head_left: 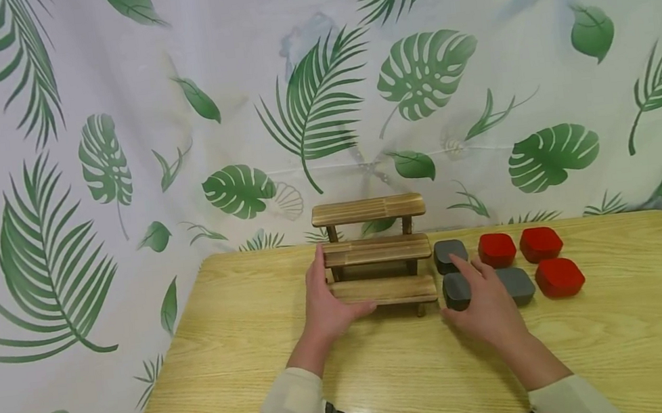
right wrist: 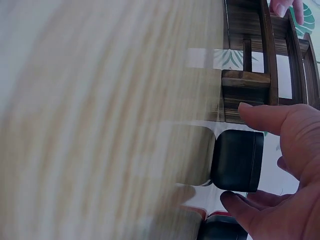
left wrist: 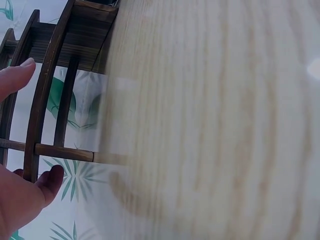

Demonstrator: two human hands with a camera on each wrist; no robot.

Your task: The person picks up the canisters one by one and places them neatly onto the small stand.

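A three-step wooden rack (head_left: 375, 251) stands at the back of the table. At its left end, my left hand (head_left: 329, 309) grips it, the thumb along the front of the lowest step; in the left wrist view the fingertips (left wrist: 54, 181) curl past the end of a step. My right hand (head_left: 486, 304) is spread over dark grey boxes right of the rack. In the right wrist view its thumb lies near the rack's end (right wrist: 247, 82), and its fingers are beside a dark box (right wrist: 237, 160), with a gap between thumb and box.
Three dark grey boxes, at the back (head_left: 450, 256), front left (head_left: 456, 291) and front right (head_left: 518, 285), stand between the rack and three red boxes (head_left: 497, 250), (head_left: 540, 244), (head_left: 560, 277). A leaf-patterned curtain (head_left: 230, 75) hangs behind the wooden table (head_left: 204, 384).
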